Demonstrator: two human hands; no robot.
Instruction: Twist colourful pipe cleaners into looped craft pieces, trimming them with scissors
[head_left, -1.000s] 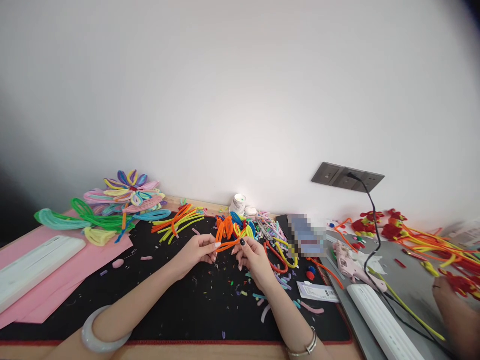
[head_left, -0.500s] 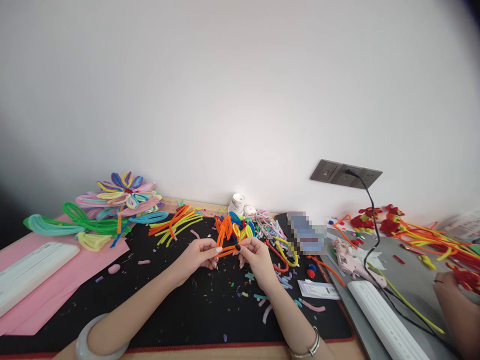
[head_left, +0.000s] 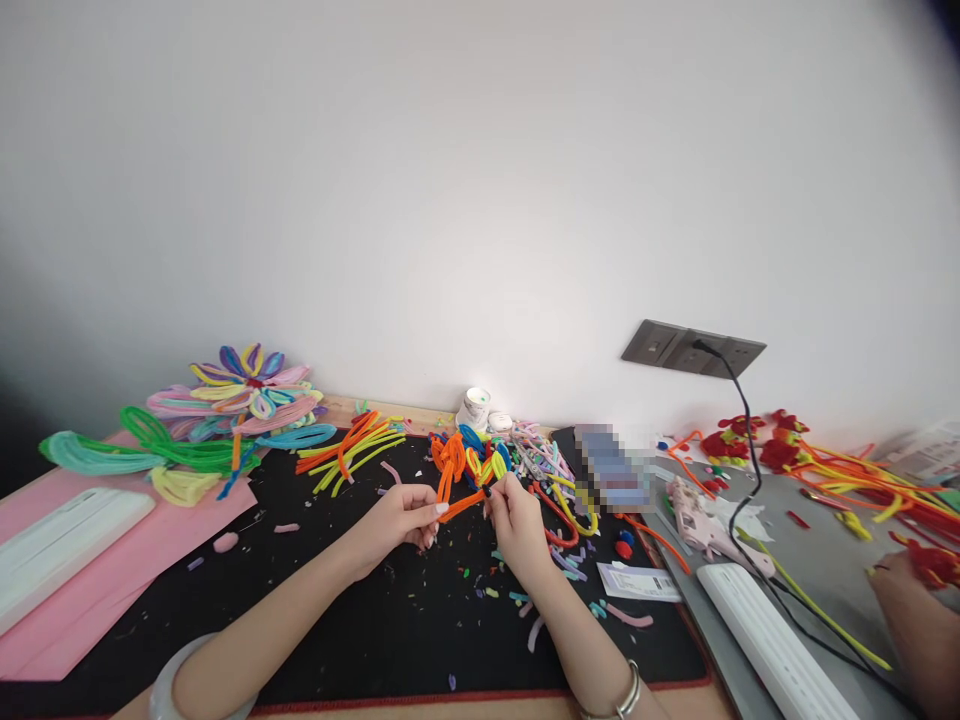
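Observation:
An orange pipe cleaner (head_left: 463, 507) is stretched between my two hands above the black mat. My left hand (head_left: 401, 518) pinches one end with thumb and forefinger. The other end is pinched in my right hand (head_left: 514, 520), its fingertips partly turned away. Just beyond the hands lie orange looped pipe cleaners (head_left: 448, 457) and blue and yellow loops (head_left: 487, 457). To the left of them rests a bundle of orange and yellow pipe cleaners (head_left: 352, 452).
Colourful scraps litter the black mat (head_left: 337, 630). A pipe-cleaner flower (head_left: 251, 385) and a white power strip (head_left: 71, 535) are at left. A phone (head_left: 611, 468), a pink glue gun (head_left: 709, 525) and another white strip (head_left: 772, 640) are at right, near another person's hand (head_left: 911, 610).
My right hand has moved slightly right and up, and the orange pipe cleaner now slants upward toward it. The other person's hand at the far right has shifted a little.

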